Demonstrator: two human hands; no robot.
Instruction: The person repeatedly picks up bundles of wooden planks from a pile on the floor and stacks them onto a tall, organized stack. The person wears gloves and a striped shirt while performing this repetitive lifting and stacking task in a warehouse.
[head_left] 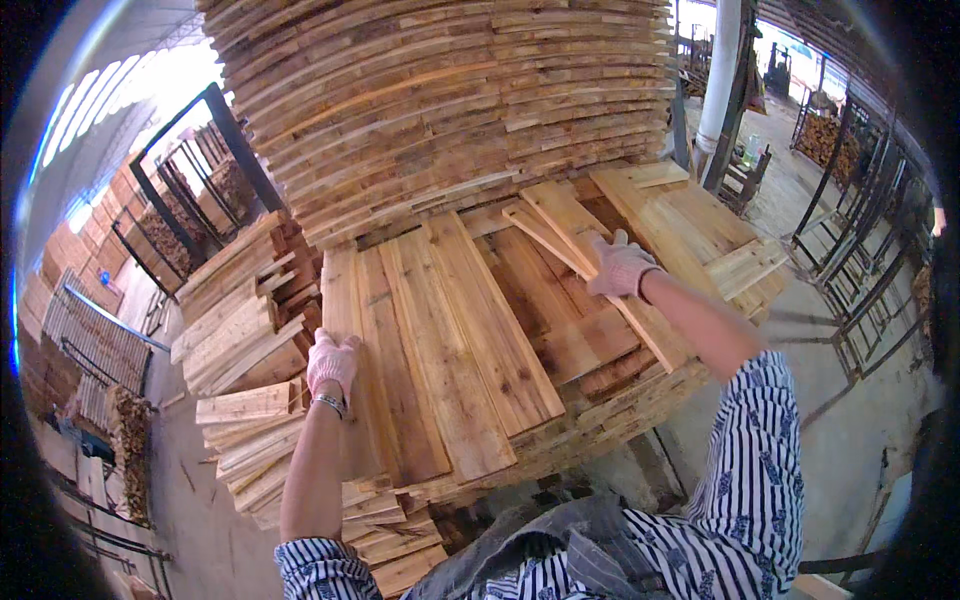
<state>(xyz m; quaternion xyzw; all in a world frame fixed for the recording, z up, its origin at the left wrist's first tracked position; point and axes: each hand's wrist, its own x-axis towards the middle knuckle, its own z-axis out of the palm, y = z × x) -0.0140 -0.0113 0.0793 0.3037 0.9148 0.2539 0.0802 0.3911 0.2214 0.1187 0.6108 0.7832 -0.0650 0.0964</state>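
Note:
My right hand (622, 268), in a pale pink knitted glove, is closed around a narrow wooden board (650, 332) lying slantwise over the pile. A second thin wooden strip (540, 235) runs at an angle beside it, its near end under my fingers. My left hand (331, 362), gloved alike, lies against the left edge of the pile, fingers extended along the outermost plank (340, 290). Between my hands, several long light planks (450, 330) lie side by side. Darker reddish boards (530, 290) of the layer below show in a gap left of my right hand.
A tall stack of boards (450, 100) rises directly behind the pile. Shorter wood pieces (235, 330) are heaped at the left. Metal racks (860, 230) stand on the concrete floor at the right, near a white post (717, 90). A dark metal frame (240, 150) stands back left.

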